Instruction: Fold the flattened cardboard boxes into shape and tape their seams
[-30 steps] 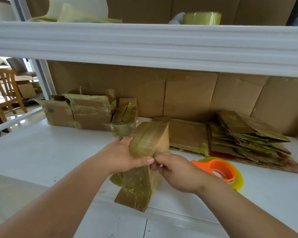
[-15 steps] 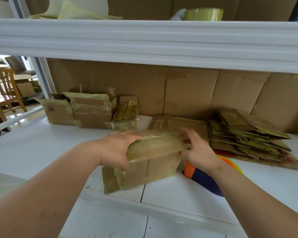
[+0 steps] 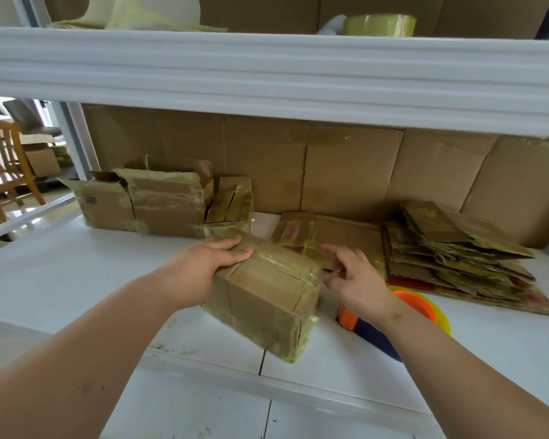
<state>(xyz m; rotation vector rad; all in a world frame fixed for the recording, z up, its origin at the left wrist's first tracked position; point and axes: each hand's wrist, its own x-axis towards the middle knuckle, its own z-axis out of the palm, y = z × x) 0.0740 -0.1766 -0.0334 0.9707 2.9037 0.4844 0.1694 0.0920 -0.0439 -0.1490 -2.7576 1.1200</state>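
Forearms reached in from the lower corners of the frame toward its centre. At centre, the taped cardboard box [image 3: 267, 296] sat on the white shelf [image 3: 76, 274]. The left hand [image 3: 203, 264] lay palm-down over the box's upper-left edge, fingers curled onto its top. The right hand [image 3: 352, 277] met the box's right end, fingers bent; what it pinched could not be made out. A tape dispenser [image 3: 419, 308] lay lower right.

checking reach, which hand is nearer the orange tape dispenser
Right. The right hand is just above and left of the orange tape dispenser; the left hand is further off, across the box.
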